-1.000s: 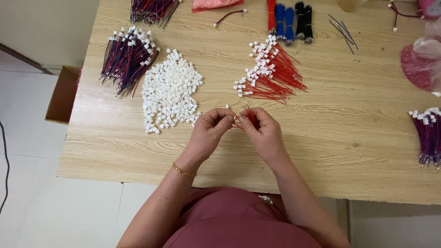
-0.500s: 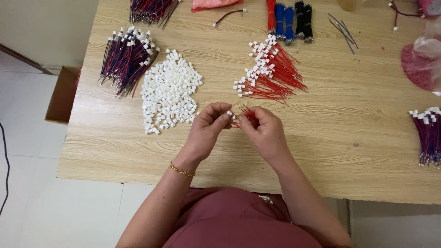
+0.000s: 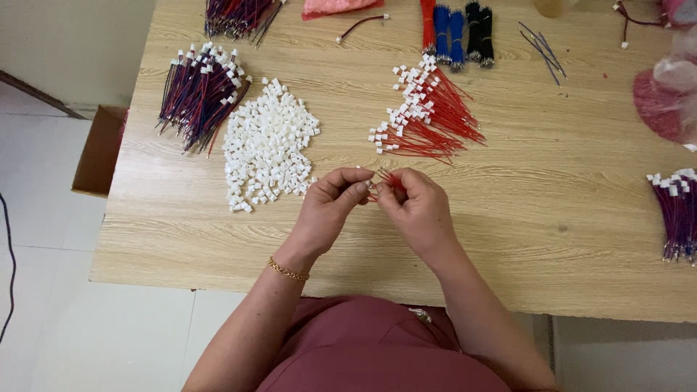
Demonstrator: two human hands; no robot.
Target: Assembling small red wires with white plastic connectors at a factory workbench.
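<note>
My left hand (image 3: 330,210) and my right hand (image 3: 415,210) meet fingertip to fingertip above the wooden table (image 3: 508,239). The right hand grips a small bunch of short red wires (image 3: 392,179) whose ends stick out past its fingers. The left hand pinches a small white connector (image 3: 370,187) right at those wire ends. A pile of white plastic connectors (image 3: 265,145) lies just left of my left hand. A heap of red wires with white connectors on them (image 3: 425,116) lies behind my hands.
Bundles of purple-red wires (image 3: 200,91) lie at the far left, another (image 3: 239,14) at the back, and one (image 3: 675,210) at the right edge. Red, blue and black wire bundles (image 3: 456,29) sit at the back. A cardboard box (image 3: 98,149) stands on the floor left.
My hands have stayed in the same spot. The fingers have shifted slightly around the connector and the wire ends.
</note>
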